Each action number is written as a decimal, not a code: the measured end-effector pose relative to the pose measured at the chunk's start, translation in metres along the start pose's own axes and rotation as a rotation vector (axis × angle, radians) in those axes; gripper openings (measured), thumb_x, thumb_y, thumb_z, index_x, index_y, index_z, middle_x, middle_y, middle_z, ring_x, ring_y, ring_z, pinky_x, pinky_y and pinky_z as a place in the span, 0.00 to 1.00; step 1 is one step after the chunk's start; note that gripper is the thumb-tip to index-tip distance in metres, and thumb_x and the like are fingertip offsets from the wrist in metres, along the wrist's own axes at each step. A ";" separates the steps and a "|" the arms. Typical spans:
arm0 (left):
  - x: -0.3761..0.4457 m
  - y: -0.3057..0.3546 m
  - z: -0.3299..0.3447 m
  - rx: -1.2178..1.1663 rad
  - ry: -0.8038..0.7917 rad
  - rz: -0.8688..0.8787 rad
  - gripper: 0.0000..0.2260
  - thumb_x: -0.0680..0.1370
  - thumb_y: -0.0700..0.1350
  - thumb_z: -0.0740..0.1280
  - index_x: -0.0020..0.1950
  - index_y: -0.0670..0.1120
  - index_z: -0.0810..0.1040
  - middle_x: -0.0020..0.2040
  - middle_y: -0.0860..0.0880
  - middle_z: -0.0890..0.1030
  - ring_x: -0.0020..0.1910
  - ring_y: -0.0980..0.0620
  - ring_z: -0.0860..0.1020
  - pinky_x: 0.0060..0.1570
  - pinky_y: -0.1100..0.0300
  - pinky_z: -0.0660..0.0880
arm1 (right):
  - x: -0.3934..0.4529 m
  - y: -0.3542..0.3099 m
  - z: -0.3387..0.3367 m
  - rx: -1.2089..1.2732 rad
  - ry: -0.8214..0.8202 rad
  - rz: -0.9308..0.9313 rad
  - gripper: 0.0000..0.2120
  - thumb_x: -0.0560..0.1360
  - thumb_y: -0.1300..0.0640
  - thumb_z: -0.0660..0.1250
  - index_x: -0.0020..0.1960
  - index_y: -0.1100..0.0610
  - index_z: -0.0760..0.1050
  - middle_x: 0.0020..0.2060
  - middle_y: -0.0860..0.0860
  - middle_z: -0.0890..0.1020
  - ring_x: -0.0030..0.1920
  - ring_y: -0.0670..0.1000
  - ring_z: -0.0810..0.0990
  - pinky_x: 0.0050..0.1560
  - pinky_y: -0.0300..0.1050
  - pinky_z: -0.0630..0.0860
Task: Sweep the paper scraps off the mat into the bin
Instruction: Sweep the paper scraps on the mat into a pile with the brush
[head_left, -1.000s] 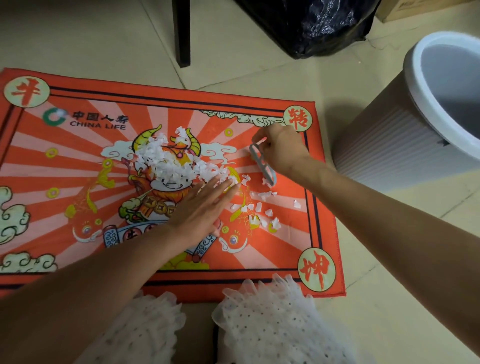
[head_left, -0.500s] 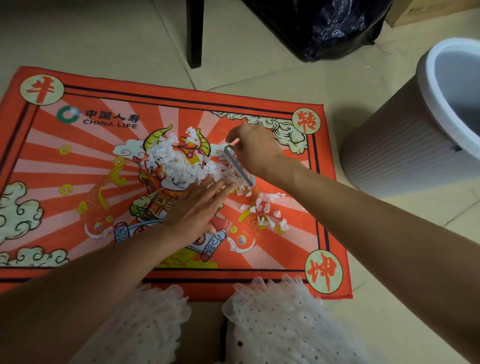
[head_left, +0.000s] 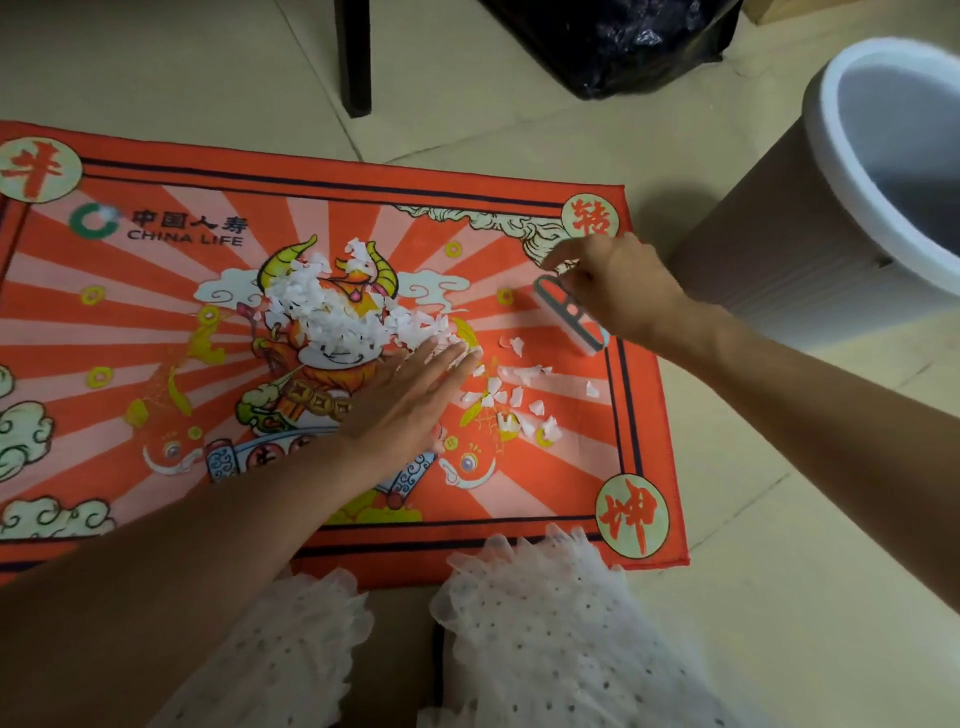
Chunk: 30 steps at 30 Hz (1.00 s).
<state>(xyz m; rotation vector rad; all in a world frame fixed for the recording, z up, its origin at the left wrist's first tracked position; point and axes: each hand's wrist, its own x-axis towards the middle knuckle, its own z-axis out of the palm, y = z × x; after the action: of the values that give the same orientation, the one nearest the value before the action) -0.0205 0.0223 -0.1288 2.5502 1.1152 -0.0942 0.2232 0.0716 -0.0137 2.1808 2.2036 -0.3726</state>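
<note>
A red and orange mat (head_left: 156, 322) printed with a cartoon ox, fish and the words "CHINA LIFE" lies flat on a pale tiled floor (head_left: 779, 597). At its centre sits a dense heap of white paper scraps (head_left: 332, 312), and a looser scatter of scraps (head_left: 519, 395) lies toward four o'clock from the heap, short of the mat's right border. The person's left hand (head_left: 410, 395) rests flat on the mat with fingers straight and together, its fingertips touching the heap's lower right edge; this grip holds nothing. The right hand (head_left: 618, 291) hovers near the mat's upper right corner, at about two o'clock from the heap, its grip curled and pinching a small grey and white brush (head_left: 571, 322), whose lower end meets the mat just inside the right border. A white-rimmed bin (head_left: 841, 156) with a ribbed grey wall stands on the floor just beyond the mat's right edge, at two o'clock. A black plastic bag (head_left: 623, 47) and a dark furniture leg (head_left: 353, 57) stand at twelve o'clock. White frilled, dotted fabric (head_left: 545, 639) covers the person's knees at six o'clock.
</note>
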 end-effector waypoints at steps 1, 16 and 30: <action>0.002 0.005 0.000 -0.006 0.001 0.006 0.50 0.71 0.48 0.75 0.80 0.52 0.41 0.80 0.50 0.47 0.79 0.48 0.44 0.75 0.51 0.44 | -0.009 0.007 0.000 -0.003 0.006 0.001 0.13 0.79 0.57 0.62 0.62 0.51 0.78 0.51 0.56 0.85 0.53 0.60 0.82 0.51 0.47 0.76; 0.002 0.008 0.003 0.001 0.040 0.045 0.50 0.69 0.49 0.77 0.80 0.49 0.46 0.80 0.48 0.52 0.79 0.44 0.48 0.75 0.49 0.47 | -0.050 0.019 0.034 0.152 0.085 0.123 0.15 0.78 0.64 0.61 0.62 0.55 0.79 0.52 0.57 0.84 0.51 0.59 0.83 0.51 0.53 0.80; -0.003 0.005 0.001 -0.015 0.040 0.020 0.49 0.71 0.50 0.75 0.80 0.49 0.44 0.80 0.48 0.51 0.79 0.44 0.47 0.76 0.47 0.50 | -0.032 -0.012 0.027 0.268 0.065 0.080 0.18 0.78 0.65 0.59 0.65 0.55 0.77 0.55 0.57 0.83 0.52 0.57 0.84 0.56 0.51 0.79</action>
<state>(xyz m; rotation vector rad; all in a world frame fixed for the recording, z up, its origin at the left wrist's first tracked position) -0.0186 0.0171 -0.1277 2.5603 1.1004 -0.0299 0.2075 0.0353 -0.0325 2.4366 2.2023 -0.6364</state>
